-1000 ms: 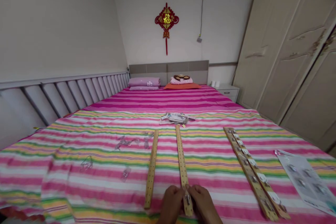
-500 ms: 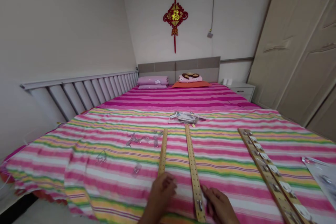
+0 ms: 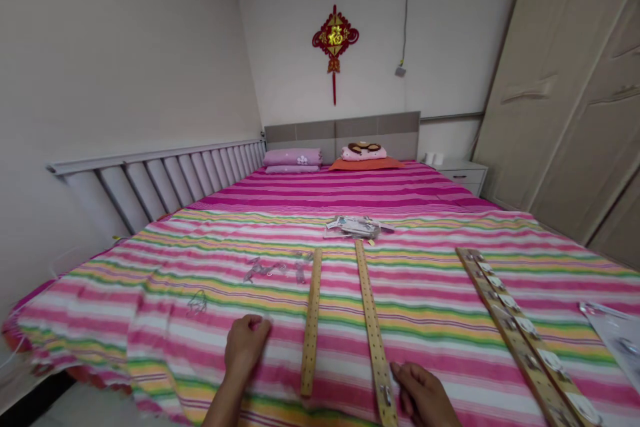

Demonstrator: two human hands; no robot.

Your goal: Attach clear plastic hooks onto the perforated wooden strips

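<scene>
Resting left hand (image 3: 246, 347) curled shut on the bed (image 3: 100, 320); right hand (image 3: 424, 395) with fingers (image 3: 401, 379) spread, empty, just beside a stiff, light-looking wooden strip (image 3: 374, 347), easiest gripped along its long edges.

The left hand (image 3: 246, 347) and right hand (image 3: 423, 392) are bare.

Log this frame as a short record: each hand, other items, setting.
Left hand: closed, nothing visible in it, left of a plain wooden strip
Right hand: beside the lower end of a holed wooden strip, near its metal fitting
Other items: wooden strip with white discs; clear plastic pieces
Setting: bedroom, striped bedsheet
</scene>
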